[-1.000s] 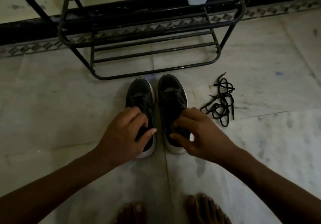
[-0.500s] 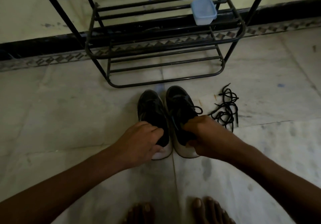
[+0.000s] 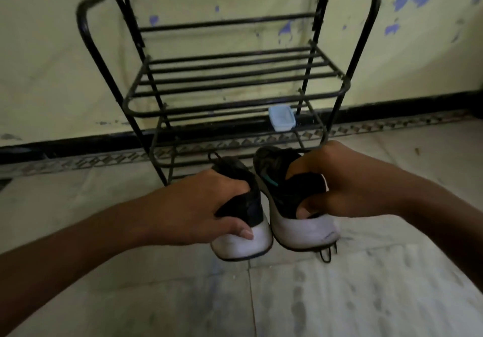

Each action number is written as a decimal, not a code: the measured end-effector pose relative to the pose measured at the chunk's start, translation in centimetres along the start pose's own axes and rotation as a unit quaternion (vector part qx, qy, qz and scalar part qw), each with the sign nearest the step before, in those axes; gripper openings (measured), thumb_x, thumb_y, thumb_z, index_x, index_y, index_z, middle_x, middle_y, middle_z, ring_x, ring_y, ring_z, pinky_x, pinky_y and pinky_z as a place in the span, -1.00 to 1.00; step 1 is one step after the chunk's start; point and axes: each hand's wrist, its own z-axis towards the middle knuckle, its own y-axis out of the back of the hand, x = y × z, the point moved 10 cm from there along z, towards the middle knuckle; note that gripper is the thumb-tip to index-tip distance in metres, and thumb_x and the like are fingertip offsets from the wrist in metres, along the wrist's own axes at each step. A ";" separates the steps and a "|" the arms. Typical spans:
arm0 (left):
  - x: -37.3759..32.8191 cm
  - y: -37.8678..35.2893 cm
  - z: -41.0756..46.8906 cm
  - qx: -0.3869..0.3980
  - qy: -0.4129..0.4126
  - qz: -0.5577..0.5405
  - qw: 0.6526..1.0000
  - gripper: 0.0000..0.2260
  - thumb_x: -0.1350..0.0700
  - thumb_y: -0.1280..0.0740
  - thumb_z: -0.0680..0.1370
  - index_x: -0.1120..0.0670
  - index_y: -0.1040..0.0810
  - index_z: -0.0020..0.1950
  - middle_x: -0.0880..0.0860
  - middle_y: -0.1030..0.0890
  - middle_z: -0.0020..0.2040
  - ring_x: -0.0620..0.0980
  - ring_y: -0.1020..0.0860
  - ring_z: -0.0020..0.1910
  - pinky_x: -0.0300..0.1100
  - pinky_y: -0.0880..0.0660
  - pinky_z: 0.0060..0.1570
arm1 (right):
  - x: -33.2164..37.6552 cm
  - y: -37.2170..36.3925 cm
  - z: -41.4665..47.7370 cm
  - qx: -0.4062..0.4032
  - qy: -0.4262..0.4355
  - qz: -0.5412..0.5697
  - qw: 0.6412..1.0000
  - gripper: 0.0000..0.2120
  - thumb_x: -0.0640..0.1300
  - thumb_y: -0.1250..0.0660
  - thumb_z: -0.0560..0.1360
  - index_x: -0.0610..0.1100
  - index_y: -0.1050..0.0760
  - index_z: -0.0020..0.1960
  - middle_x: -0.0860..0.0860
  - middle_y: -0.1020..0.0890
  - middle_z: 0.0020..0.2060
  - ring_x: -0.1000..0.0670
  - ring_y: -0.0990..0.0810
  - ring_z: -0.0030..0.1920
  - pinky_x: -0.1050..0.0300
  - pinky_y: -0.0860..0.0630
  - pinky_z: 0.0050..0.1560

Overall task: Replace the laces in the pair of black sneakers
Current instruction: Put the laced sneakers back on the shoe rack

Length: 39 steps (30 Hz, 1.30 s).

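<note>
- The left hand (image 3: 198,206) gripped the left sneaker (image 3: 243,242) by its heel, thumb on the white sole.
- The right hand (image 3: 339,182) held the right sneaker (image 3: 303,232), fingers curled inside its collar.
- Both sneakers sat side by side before the rack (image 3: 235,75).
- A lace (image 3: 326,255) showed under the right sneaker.

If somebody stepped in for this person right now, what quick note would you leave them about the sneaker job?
Left hand grips the left sneaker at its heel; right hand grips the right sneaker by its collar.
Both look lifted off the floor, before the shoe rack.
A loose black lace peeks from under the right sneaker.
Done: cannot tell, eyelets hidden.
Left: likely thread the laces through both sneakers.
</note>
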 end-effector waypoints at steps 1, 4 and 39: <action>-1.0 1.4 0.1 0.001 -0.009 -0.006 1.000 -0.75 -0.27 -0.41 0.53 -0.12 -0.54 -0.07 -0.17 -0.54 -0.20 -0.15 -0.57 -0.18 -0.17 -0.49 -0.26 | 0.8 1.6 -0.2 -0.003 0.005 0.004 1.000 -0.82 -0.15 -0.59 0.28 -0.07 -0.61 -0.20 0.10 -0.62 -0.33 0.12 -0.59 -0.27 0.34 -0.42 -0.34; -3.1 4.6 0.3 0.008 -0.022 -0.014 1.000 -0.75 -0.26 -0.43 0.53 -0.11 -0.56 -0.03 -0.14 -0.59 -0.18 -0.11 -0.61 -0.19 -0.07 -0.53 -0.25 | 2.9 4.7 -0.2 0.002 0.022 0.018 1.000 -0.80 -0.15 -0.61 0.29 -0.03 -0.62 -0.19 0.16 -0.63 -0.32 0.15 -0.61 -0.25 0.38 -0.43 -0.31; 9.1 18.1 10.8 -0.095 0.084 0.134 0.983 -0.79 0.04 -0.50 0.53 -0.04 -0.50 0.04 -0.14 -0.54 -0.08 -0.09 -0.56 -0.03 -0.22 -0.41 -0.14 | -4.8 14.2 15.7 -0.175 -0.003 -0.103 0.979 -0.75 -0.17 -0.57 0.36 -0.13 -0.65 0.02 0.19 -0.54 -0.31 0.21 -0.51 -0.29 0.51 -0.34 -0.31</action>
